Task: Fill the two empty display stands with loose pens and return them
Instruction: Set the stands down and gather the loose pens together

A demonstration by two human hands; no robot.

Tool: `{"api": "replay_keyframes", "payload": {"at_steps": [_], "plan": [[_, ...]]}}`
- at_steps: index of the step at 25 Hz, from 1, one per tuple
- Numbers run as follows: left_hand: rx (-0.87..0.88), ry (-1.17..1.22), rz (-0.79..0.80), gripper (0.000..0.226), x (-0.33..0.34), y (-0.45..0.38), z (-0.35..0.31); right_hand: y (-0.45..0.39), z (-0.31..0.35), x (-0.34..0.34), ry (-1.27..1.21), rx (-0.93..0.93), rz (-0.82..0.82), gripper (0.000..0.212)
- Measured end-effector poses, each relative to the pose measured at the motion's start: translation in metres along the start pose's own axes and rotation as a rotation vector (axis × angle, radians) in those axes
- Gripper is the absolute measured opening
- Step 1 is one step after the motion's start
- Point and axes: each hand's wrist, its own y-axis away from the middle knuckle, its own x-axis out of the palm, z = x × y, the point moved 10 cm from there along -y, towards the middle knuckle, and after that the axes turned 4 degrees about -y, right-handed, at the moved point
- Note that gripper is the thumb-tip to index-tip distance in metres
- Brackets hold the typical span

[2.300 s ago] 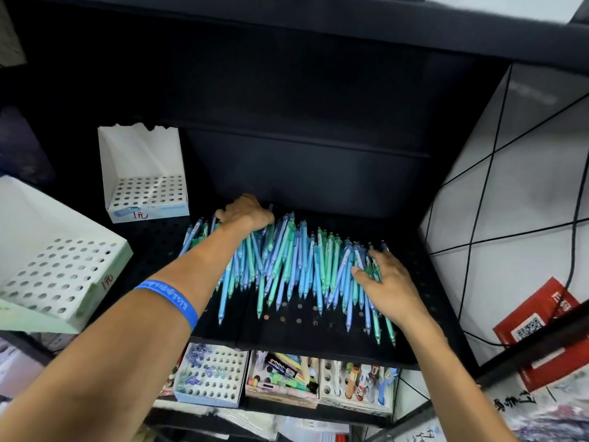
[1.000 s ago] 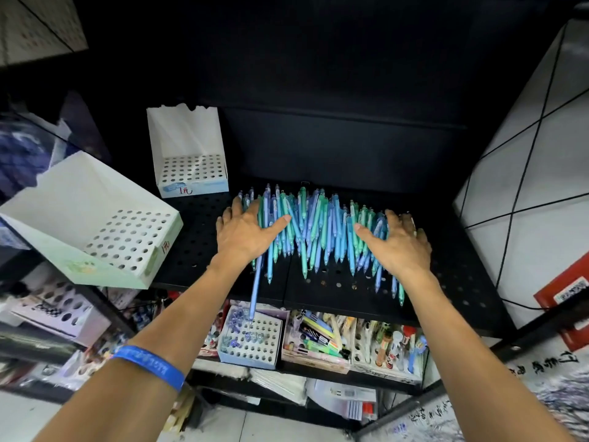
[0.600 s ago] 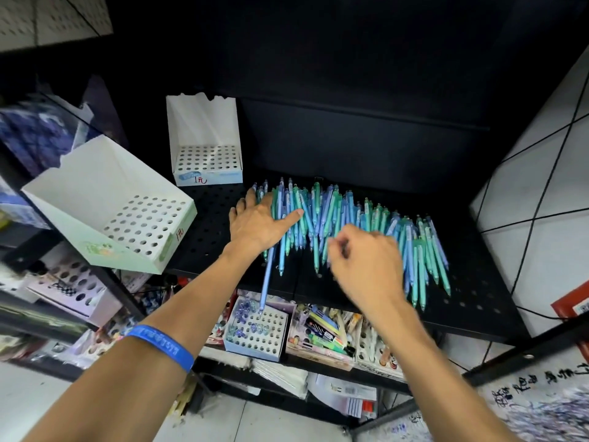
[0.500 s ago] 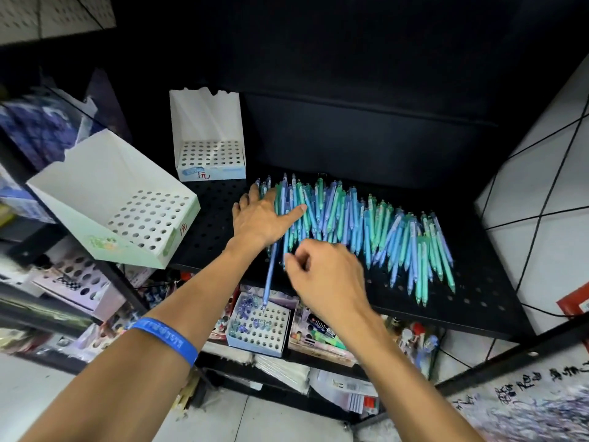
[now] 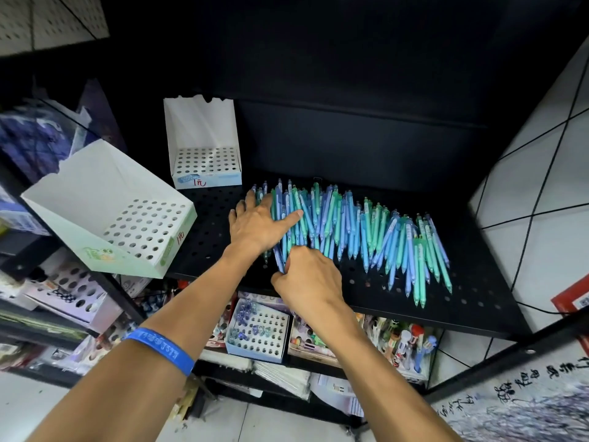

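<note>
Black perforated metal forms the shelf (image 5: 471, 301) on which the work takes place. A heap of loose pens (image 5: 357, 231), blue and green, lies across its middle, tips toward the front edge. The left hand (image 5: 258, 226) rests flat on the left end of the heap, fingers straight and spread, thumb stretched out across several barrels; it grasps nothing. A blue wristband (image 5: 162, 347) circles the left forearm. The right hand (image 5: 310, 275) sits at the near edge of the heap, just beside the left wrist, its fingers curled down onto the tips of a few blue pens; seen from behind, whether it actually pinches them cannot be told. Two empty white stands with hole grids are in view. The far stand (image 5: 204, 148) is upright at the back left of the shelf, near the pens but not touching them. The near stand (image 5: 105, 208) is tilted at the shelf's left front corner, well apart from the heap. On the lower shelf (image 5: 318, 368) stands a holed box (image 5: 258, 333) beside other stationery.
</note>
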Motion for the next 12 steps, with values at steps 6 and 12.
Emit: {"api": "replay_keyframes", "payload": {"at_steps": [6, 12], "plan": [[0.020, 0.045, 0.006, 0.092, 0.000, 0.000, 0.000, 0.015, -0.063, -0.056, -0.183, 0.144, -0.040, 0.025], [0.056, 0.051, 0.057, 0.092, 0.000, 0.000, -0.002, -0.025, -0.151, -0.101, -0.044, 0.255, -0.240, 0.036]]}}
